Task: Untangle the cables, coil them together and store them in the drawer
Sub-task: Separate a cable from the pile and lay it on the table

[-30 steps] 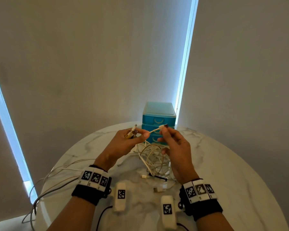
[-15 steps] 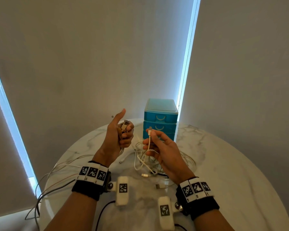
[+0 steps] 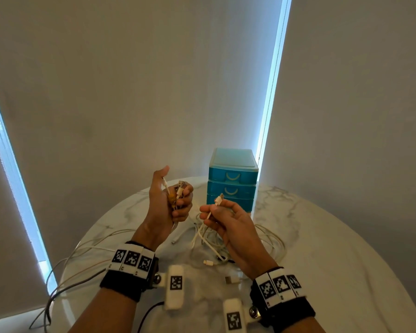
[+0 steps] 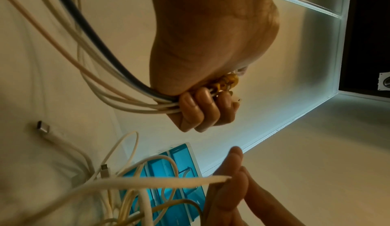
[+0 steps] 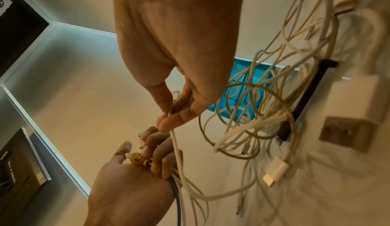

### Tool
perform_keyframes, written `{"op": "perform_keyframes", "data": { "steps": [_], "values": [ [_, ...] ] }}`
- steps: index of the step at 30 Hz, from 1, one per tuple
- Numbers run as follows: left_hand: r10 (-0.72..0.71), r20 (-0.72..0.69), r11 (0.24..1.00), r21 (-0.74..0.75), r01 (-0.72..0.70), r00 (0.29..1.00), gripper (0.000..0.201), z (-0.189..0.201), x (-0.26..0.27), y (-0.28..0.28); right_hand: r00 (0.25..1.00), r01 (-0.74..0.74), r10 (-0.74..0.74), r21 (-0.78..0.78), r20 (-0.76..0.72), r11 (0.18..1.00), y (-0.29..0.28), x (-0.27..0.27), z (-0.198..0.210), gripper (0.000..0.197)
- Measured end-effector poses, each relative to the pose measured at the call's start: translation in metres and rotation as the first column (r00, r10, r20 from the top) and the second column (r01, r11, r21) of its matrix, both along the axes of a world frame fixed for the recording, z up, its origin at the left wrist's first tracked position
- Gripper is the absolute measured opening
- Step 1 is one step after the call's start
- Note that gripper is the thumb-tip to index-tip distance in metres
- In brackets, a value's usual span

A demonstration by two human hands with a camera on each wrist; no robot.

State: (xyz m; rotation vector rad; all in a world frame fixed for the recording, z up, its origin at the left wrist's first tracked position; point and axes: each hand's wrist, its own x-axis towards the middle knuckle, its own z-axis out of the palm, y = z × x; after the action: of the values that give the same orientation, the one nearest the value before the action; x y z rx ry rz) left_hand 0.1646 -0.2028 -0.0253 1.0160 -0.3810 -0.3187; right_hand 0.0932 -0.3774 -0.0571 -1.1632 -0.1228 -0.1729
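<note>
My left hand [image 3: 178,195] is raised above the marble table, thumb up, and grips a bundle of cable ends [image 3: 175,198], one with a yellow plug [image 5: 137,157]. In the left wrist view its fingers [image 4: 200,109] curl round several white cables and one dark cable [image 4: 118,99]. My right hand [image 3: 210,209] pinches one white cable just below its plug [image 3: 218,200], a little right of the left hand. That cable runs down into a loose tangle [image 3: 226,239] on the table. The blue three-drawer unit [image 3: 232,179] stands behind with all drawers closed.
The round marble table [image 3: 334,260] reaches a pale wall behind. Several cables [image 3: 65,267] trail over its left edge. Loose plugs [image 3: 231,280] lie near my right wrist. A white adaptor [image 5: 354,96] lies beside the tangle.
A second ago both hands met at one white cable end. They have drawn apart: the left hand rose with its bundle, and the right hand holds a white cable end upright.
</note>
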Motion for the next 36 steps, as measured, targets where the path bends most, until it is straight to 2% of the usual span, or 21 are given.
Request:
{"op": "perform_keyframes", "data": {
  "steps": [7, 11, 20, 31, 36],
  "values": [
    [0.091, 0.009, 0.991, 0.094, -0.092, 0.996, 0.046, -0.001, 0.003, -0.004, 0.999, -0.033, 0.033, 0.043, -0.001, 0.999, 0.005, -0.001, -0.001, 0.036],
    [0.171, 0.044, 0.961, 0.213, -0.177, 0.984, 0.05, 0.0, -0.001, -0.009, 0.998, -0.061, 0.061, 0.001, -0.009, 0.998, 0.007, -0.004, -0.003, 0.038],
    [0.232, 0.148, 0.9, 0.342, -0.27, 0.961, 0.059, 0.0, -0.002, -0.005, 0.999, -0.038, 0.038, -0.004, -0.004, 0.999, 0.004, -0.005, -0.001, 0.035],
    [0.241, 0.141, 0.904, 0.328, -0.275, 0.96, 0.047, 0.003, -0.005, -0.004, 0.998, 0.027, -0.023, -0.089, 0.053, 0.996, 0.007, -0.004, -0.004, 0.038],
    [0.241, 0.112, 0.912, 0.314, -0.265, 0.964, 0.041, 0.006, -0.008, -0.009, 0.998, -0.001, 0.008, -0.11, 0.066, 0.994, 0.012, -0.005, -0.004, 0.04]
  ]
}}
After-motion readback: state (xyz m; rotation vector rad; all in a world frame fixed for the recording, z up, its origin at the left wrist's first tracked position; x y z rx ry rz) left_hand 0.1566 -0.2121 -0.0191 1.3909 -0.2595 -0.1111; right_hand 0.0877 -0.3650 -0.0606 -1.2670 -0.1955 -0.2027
